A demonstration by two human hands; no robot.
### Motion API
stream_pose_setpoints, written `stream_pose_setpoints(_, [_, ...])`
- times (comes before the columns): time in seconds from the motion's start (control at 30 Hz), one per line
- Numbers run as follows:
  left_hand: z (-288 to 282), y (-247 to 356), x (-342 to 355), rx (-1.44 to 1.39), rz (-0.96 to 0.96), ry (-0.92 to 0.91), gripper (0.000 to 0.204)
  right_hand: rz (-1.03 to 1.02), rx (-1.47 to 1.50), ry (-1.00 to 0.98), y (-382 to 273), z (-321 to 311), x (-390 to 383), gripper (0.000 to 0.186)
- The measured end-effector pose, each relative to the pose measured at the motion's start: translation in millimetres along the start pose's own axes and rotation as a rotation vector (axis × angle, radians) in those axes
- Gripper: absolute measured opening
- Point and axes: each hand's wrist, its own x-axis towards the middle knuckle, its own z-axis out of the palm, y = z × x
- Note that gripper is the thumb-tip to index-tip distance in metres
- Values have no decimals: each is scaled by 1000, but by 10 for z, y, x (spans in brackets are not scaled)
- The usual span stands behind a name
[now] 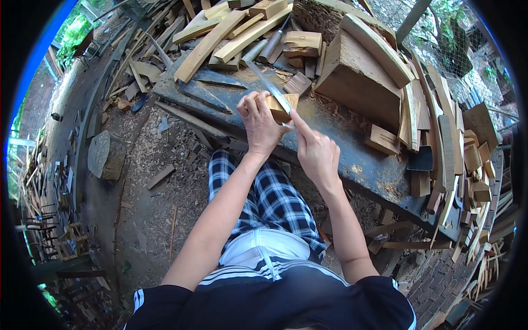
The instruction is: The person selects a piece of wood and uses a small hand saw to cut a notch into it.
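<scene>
My left hand (258,124) is closed round a small, light-coloured wooden block (279,109) and steadies it at the near edge of the dark workbench (352,157). Across the block's top lies a long, flat metal blade (269,85), pointing away and to the left; whether it is a file or a knife I cannot tell. Its near end runs into my right hand (319,151), which is closed, with the index finger stretched along the blade. The handle is hidden in my palm.
Behind the block lie two tools with rounded handles (270,47), beside stacked wooden strips (212,47). A big squared timber (360,71) stands on the bench to the right, near a smaller block (382,139). Shavings and a stump (106,155) are on the ground at left.
</scene>
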Motion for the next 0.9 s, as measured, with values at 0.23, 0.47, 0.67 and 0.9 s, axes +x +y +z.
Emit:
stream_pose_setpoints(0.23, [12,18,16,8,-12,19,90,79,-12,-26,-16,28,215,39])
stream_pose_setpoints(0.47, [-42,33,48,-3,-30,-41,90,7,-12,10,18,-9,68,41])
stream_pose_setpoints(0.67, [2,31,27,24,-34,-28,91,15,-52,58,-5,84,179,39])
stream_pose_setpoints(0.9, [-66,70,41,-4,-28,-62,91,-9,-65,62,-18,30,133,39])
